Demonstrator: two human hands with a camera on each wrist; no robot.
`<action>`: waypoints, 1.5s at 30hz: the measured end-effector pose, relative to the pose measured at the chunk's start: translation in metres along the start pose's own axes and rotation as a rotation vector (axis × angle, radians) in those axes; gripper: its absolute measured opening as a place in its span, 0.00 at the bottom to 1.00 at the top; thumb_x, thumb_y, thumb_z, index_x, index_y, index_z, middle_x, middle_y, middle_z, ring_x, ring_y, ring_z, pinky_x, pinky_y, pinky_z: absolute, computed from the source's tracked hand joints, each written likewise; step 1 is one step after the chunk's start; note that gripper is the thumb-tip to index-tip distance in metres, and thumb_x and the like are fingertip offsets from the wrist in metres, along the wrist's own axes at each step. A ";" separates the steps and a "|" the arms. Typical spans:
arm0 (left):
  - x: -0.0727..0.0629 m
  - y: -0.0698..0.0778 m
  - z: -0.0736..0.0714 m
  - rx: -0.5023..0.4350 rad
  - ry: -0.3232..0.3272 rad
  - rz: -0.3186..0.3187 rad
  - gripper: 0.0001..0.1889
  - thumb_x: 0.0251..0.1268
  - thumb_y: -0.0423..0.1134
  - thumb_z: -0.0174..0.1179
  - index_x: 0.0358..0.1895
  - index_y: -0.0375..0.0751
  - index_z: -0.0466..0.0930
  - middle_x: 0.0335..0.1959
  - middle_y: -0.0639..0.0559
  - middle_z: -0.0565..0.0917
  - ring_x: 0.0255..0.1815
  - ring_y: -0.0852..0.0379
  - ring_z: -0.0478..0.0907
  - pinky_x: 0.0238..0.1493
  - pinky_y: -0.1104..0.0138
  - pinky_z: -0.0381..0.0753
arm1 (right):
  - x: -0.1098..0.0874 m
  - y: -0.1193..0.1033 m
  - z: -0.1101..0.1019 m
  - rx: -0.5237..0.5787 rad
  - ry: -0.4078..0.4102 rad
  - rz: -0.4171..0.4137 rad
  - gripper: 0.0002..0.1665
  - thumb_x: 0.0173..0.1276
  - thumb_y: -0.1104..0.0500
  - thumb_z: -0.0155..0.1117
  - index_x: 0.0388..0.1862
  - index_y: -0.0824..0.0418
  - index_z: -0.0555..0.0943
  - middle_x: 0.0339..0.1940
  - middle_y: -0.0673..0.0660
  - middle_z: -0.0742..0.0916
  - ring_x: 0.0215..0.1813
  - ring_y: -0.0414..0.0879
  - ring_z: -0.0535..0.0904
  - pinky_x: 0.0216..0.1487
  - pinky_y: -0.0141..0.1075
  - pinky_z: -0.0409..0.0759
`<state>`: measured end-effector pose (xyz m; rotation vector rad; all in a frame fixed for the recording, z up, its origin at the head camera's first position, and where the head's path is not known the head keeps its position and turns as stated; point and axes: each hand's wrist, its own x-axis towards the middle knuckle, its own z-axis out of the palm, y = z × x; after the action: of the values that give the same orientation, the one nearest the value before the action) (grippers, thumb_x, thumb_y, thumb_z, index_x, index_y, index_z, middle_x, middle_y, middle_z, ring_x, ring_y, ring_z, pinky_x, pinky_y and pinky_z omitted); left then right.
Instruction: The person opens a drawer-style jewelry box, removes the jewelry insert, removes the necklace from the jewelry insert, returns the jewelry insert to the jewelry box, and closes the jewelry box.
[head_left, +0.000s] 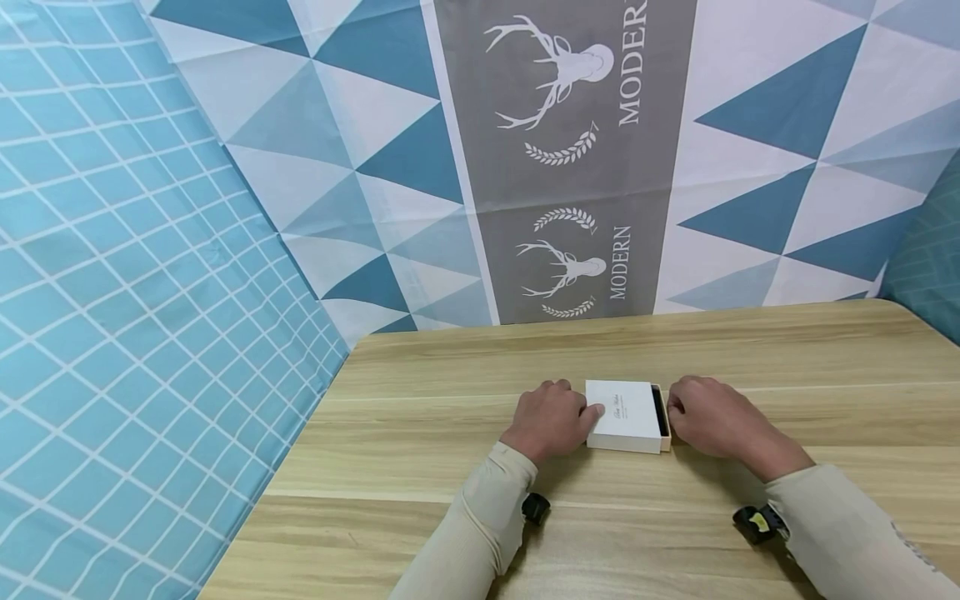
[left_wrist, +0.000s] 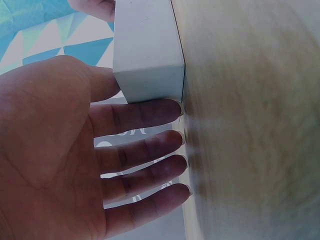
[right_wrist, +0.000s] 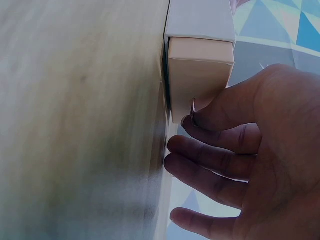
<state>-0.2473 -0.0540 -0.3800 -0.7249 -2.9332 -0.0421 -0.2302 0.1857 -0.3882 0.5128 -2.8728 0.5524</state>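
A flat white sliding box point(head_left: 622, 414) with small print on top lies on the table. Its tan inner drawer point(right_wrist: 200, 80) sticks a little way out of the right end of the sleeve, and a dark strip of its inside point(head_left: 659, 408) shows. At the sleeve's left end, my left hand point(head_left: 551, 419) rests its thumb on the top; in the left wrist view its fingers are straight, the index touching the end face. My right hand point(head_left: 712, 415) pinches a small thin pull tab point(right_wrist: 193, 106) on the drawer's front between thumb and index finger.
The wood-grain table point(head_left: 420, 392) extends around the box on all sides. Behind it hangs a patterned cloth point(head_left: 570, 175) with deer heads and triangles. A blue gridded cloth point(head_left: 127, 292) slopes along the left edge.
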 end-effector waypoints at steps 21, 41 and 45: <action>0.000 0.000 0.000 -0.004 0.027 0.016 0.21 0.77 0.57 0.50 0.32 0.52 0.88 0.29 0.56 0.78 0.30 0.57 0.74 0.26 0.63 0.71 | 0.000 0.000 -0.002 0.007 -0.004 0.015 0.13 0.61 0.66 0.55 0.18 0.54 0.74 0.22 0.50 0.75 0.25 0.45 0.69 0.27 0.40 0.68; -0.001 0.000 0.000 -0.010 0.020 0.010 0.21 0.77 0.57 0.50 0.33 0.52 0.88 0.31 0.56 0.79 0.33 0.57 0.75 0.28 0.63 0.72 | 0.000 0.001 -0.003 0.009 0.001 0.012 0.14 0.61 0.67 0.54 0.18 0.54 0.73 0.22 0.50 0.74 0.24 0.45 0.68 0.27 0.40 0.68; -0.001 0.000 0.000 -0.014 0.016 0.008 0.21 0.77 0.57 0.49 0.33 0.52 0.88 0.31 0.56 0.79 0.33 0.57 0.74 0.28 0.63 0.72 | 0.000 0.001 -0.002 0.008 0.001 0.011 0.14 0.61 0.67 0.54 0.17 0.54 0.73 0.22 0.50 0.74 0.24 0.45 0.68 0.27 0.40 0.67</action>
<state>-0.2466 -0.0548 -0.3799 -0.7349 -2.9170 -0.0674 -0.2300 0.1874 -0.3866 0.4982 -2.8757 0.5663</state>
